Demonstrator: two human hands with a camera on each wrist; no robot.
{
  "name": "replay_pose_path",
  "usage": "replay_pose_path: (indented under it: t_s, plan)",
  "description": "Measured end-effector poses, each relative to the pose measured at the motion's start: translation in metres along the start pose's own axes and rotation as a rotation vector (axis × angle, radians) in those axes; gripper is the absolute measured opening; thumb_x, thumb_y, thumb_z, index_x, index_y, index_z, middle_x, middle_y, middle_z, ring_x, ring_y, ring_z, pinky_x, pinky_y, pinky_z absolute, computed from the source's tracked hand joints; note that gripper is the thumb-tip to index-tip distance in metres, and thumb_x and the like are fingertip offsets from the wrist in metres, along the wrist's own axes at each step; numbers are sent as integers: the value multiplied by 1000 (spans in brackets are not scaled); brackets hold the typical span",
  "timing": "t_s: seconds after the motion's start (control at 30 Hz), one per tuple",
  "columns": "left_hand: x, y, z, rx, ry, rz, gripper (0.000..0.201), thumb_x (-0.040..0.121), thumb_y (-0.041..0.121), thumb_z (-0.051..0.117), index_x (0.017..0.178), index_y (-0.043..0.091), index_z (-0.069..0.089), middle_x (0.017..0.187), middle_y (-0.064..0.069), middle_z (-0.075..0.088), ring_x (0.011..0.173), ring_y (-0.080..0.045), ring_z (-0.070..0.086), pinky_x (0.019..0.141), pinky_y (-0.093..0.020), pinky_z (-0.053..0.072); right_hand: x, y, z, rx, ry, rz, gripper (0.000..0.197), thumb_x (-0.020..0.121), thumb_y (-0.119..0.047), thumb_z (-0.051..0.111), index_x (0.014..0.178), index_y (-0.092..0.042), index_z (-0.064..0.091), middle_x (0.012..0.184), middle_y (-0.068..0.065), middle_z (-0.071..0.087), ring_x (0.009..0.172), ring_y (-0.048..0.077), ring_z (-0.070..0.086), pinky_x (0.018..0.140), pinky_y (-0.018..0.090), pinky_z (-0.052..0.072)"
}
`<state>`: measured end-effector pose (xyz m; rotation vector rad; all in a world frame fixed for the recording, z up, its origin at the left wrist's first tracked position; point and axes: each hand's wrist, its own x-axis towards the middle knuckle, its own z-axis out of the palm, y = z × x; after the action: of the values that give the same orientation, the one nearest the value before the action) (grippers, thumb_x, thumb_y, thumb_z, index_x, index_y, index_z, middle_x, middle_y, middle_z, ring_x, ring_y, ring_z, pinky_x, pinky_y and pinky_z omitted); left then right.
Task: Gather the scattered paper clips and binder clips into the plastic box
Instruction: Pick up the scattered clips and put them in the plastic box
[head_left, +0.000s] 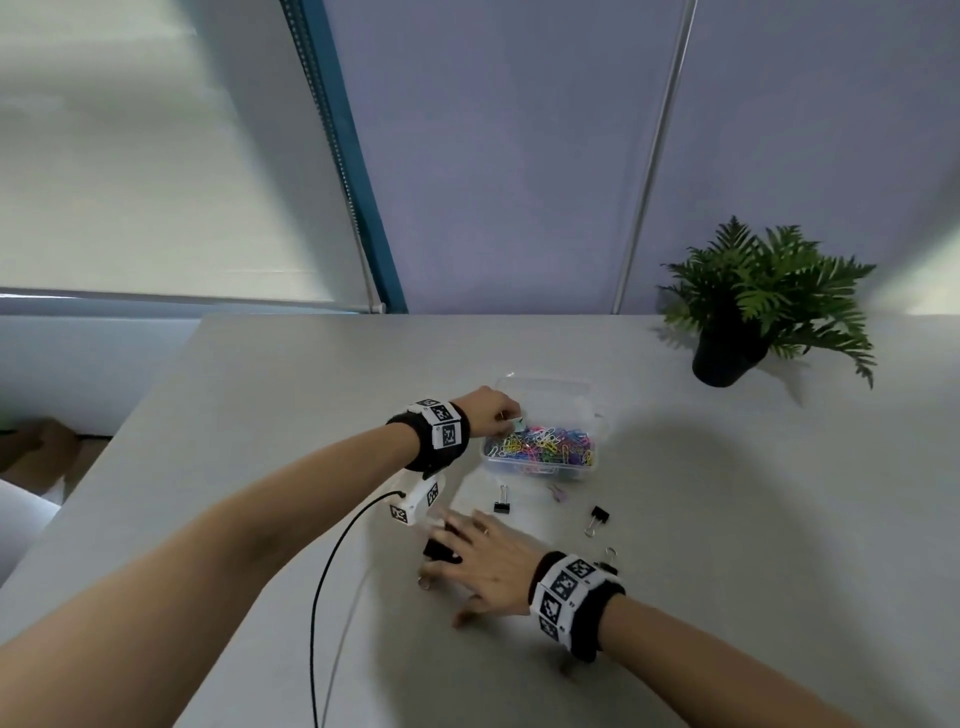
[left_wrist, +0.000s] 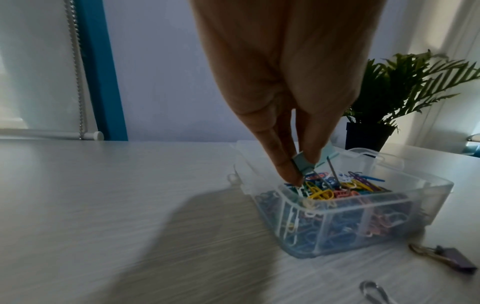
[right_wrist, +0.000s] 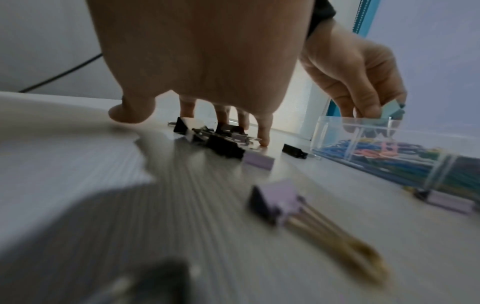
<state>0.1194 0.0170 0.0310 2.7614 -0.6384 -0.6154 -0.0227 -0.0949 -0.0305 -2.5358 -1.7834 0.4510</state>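
A clear plastic box (head_left: 597, 421) full of coloured paper clips stands mid-table. My left hand (head_left: 506, 418) hovers over its left side and pinches a light blue binder clip (left_wrist: 302, 164) between thumb and fingers (left_wrist: 285, 164), the clip's wire handles dipping among the paper clips. Nearer to me, my right hand (head_left: 457, 551) is spread flat, fingertips (right_wrist: 265, 139) down on a pile of black binder clips (right_wrist: 223, 142). Loose black binder clips (head_left: 501, 505) (head_left: 598, 517) and a pale purple one (right_wrist: 278, 203) lie between the hands and the box.
A potted fern (head_left: 753, 301) stands at the back right of the pale table (head_left: 779, 519). A black cable (head_left: 332, 561) runs from my left wrist toward the near edge. The table's left edge slants away at the left; a blind and a blue frame rise behind it.
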Motion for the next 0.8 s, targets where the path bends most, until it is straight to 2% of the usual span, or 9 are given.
replay_pose_path:
  t_s: [0.1, 0.23, 0.33, 0.47, 0.53, 0.6, 0.67, 0.73, 0.8]
  plan:
    - [-1, 0, -1, 15, 75, 54, 26, 92, 17, 54, 109, -1, 62, 106, -21, 64, 96, -32, 60, 83, -31, 42, -12, -1, 0, 5, -13, 4, 62, 85, -52, 51, 137, -25, 30, 151, 16, 23, 142, 37, 12, 110, 56, 21]
    - [-3, -2, 1, 20, 136, 104, 29, 92, 13, 52, 117, 1, 61, 111, -21, 62, 101, -33, 59, 89, -32, 41, -22, 2, 5, -68, 54, -7, 41, 76, -45, 62, 113, -33, 50, 125, 0, 57, 122, 27, 51, 88, 34, 52]
    - [-6, 1, 3, 15, 136, 146, 30, 92, 8, 51, 119, 2, 60, 116, -20, 60, 106, -33, 57, 96, -32, 39, -23, 3, 1, -101, 148, -9, 33, 72, -42, 64, 103, -35, 54, 110, -6, 61, 108, 20, 58, 85, 29, 51]
    - [-9, 1, 9, 28, 77, 159, 32, 93, 7, 48, 123, 4, 58, 117, -19, 58, 107, -32, 57, 99, -33, 40, -25, 2, 1, -4, 200, -22, 40, 59, -17, 78, 89, -30, 54, 92, -5, 57, 88, 17, 53, 73, 30, 52]
    - [-10, -2, 15, 68, -8, 183, 34, 94, 8, 46, 126, 4, 56, 121, -19, 56, 109, -32, 56, 101, -34, 41, -28, 5, -2, 57, 214, 15, 35, 64, -14, 74, 89, -27, 54, 90, -2, 55, 85, 18, 50, 72, 31, 50]
    - [-11, -8, 20, 102, -34, 214, 37, 94, 10, 46, 131, 3, 51, 127, -19, 53, 114, -32, 54, 103, -34, 40, -33, 11, -10, 106, 174, 12, 22, 76, -10, 61, 95, -20, 54, 96, 6, 55, 90, 25, 49, 78, 37, 44]
    - [-13, -12, 21, 103, -13, 235, 41, 95, 9, 43, 135, 5, 45, 129, -19, 50, 117, -32, 51, 105, -35, 39, -36, 14, -14, 112, 178, -1, 21, 78, -4, 56, 95, -16, 52, 96, 9, 56, 91, 27, 49, 76, 37, 43]
    - [-21, -12, 18, 69, 52, 234, 43, 94, 8, 43, 138, 8, 42, 132, -17, 48, 121, -28, 48, 106, -33, 37, -39, 17, -13, 134, 211, 13, 26, 71, 4, 57, 88, -15, 49, 87, 6, 58, 82, 25, 53, 66, 34, 45]
    - [-31, -12, 13, -2, 163, 251, 42, 94, 9, 43, 137, 10, 43, 133, -15, 49, 122, -27, 47, 107, -35, 37, -41, 26, -10, 232, 234, 58, 20, 70, 5, 53, 82, -12, 50, 78, 7, 59, 74, 26, 54, 61, 34, 46]
